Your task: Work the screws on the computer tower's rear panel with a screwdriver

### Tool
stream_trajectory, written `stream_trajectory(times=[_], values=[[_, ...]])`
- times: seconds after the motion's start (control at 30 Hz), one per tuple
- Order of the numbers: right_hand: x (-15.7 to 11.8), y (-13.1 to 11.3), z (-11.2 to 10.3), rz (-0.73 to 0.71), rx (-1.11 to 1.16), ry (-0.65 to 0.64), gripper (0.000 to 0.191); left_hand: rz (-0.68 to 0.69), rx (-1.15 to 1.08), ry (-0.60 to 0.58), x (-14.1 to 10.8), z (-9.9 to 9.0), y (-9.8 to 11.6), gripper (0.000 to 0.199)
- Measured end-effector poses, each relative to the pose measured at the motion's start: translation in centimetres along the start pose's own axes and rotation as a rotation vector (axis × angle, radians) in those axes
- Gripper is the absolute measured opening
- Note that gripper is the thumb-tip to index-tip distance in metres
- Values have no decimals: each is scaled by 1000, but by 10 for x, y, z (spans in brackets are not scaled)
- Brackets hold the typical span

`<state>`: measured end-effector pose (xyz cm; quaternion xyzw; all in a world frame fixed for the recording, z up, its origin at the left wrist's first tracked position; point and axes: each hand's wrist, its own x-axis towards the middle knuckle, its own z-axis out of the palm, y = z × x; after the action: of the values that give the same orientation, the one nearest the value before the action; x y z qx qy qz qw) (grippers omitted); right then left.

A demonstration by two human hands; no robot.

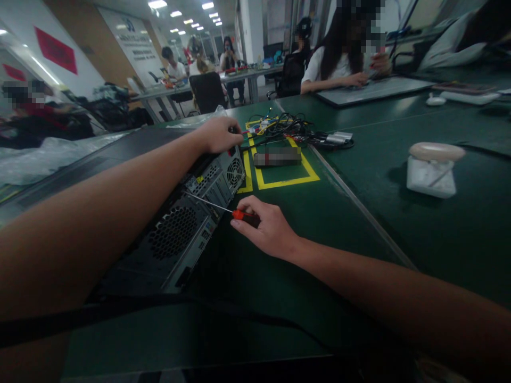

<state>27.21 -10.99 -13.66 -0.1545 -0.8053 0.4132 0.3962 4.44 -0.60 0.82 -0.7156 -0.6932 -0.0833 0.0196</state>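
Note:
A desktop computer case (217, 199) lies on the green table, its rear panel with vents and ports facing right. My right hand (271, 226) is closed round the red and black handle of a screwdriver (241, 215). The screwdriver's thin shaft points left, and its tip meets the edge of the rear panel, as far as I can see. Reaching across the case, my left hand (221, 134) grips its far corner, above the round fan grille (235, 171). The fingers are curled there, and their undersides are hidden.
Beyond the case lies a tangle of cables (289, 127). A dark, blurred-out object (277, 156) sits inside yellow tape (287, 185). An open white container (431, 178) stands at right. A person (339, 69) sits across the table by a laptop (371, 91). Plastic wrap (59, 157) lies at left.

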Motion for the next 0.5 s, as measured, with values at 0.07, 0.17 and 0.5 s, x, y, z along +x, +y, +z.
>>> stream_trajectory(times=[0.07, 0.17, 0.5], values=[[-2, -2, 0, -19, -5, 45, 14, 4, -5, 2, 0, 0, -1, 49], [-4, -3, 1, -44, -5, 116, 11, 10, -11, 8, 0, 0, -1, 49], [-7, 0, -4, -60, -45, 122, 20, -8, -6, 6, -2, -1, 3, 50]])
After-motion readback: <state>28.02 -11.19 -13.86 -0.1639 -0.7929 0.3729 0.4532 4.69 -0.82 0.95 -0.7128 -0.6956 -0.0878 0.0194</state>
